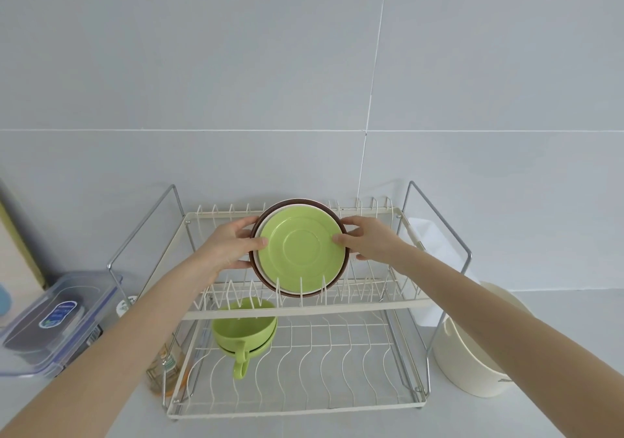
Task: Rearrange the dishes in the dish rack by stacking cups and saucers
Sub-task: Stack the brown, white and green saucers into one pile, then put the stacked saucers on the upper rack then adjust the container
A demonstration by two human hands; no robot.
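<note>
A stack of three saucers stands tilted in the upper tier of the white wire dish rack (pixel 304 312): a green saucer (pixel 302 252) in front, a white saucer (pixel 258 235) behind it, a brown saucer (pixel 260 277) at the back. My left hand (pixel 233 245) grips the stack's left edge, thumb on the green saucer. My right hand (pixel 366 240) grips the right edge in the same way. On the lower tier, at the left, two green cups (pixel 244 331) sit nested, handles toward me.
A lidded clear plastic container (pixel 57 319) lies left of the rack, with a glass bottle (pixel 165 370) beside the rack's left leg. A cream round bucket (pixel 472 346) stands at the right. The tiled wall is close behind the rack.
</note>
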